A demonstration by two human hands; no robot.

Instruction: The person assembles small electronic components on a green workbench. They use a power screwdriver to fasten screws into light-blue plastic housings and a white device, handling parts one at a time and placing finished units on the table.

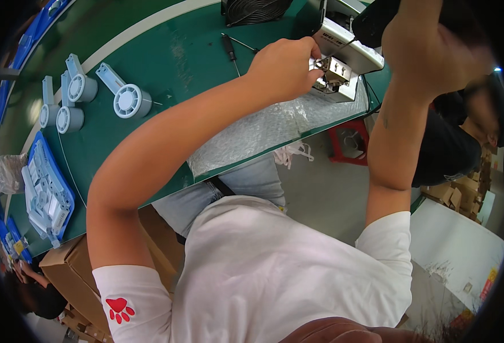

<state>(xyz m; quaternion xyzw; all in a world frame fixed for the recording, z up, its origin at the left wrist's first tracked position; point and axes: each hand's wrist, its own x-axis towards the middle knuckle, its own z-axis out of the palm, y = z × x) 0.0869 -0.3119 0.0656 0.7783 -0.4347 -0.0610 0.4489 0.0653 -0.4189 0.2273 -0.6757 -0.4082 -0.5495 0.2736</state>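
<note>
My left hand [286, 68] reaches across the table, thumb and fingertips pinched together at the left side of a small metal fixture [336, 71]. Whatever lies between those fingertips is too small to make out. The fixture sits on a silvery base in front of a silver-and-black machine [343, 43]. Raised on the right is my right hand [435, 54], smeared by motion and partly dark, its fingers closed around a black power screwdriver [371, 27]. The screwdriver's thin bit slants down toward the fixture; its far end is hidden by the hand.
Several light-blue handheld fans [132, 102] lie on the green table at left, beyond a blue tray [69, 197] of plastic parts. A loose screwdriver [229, 48] and a black fan [255, 10] are farther back. Bubble wrap [246, 143] covers the near edge. A red stool [349, 143] stands below.
</note>
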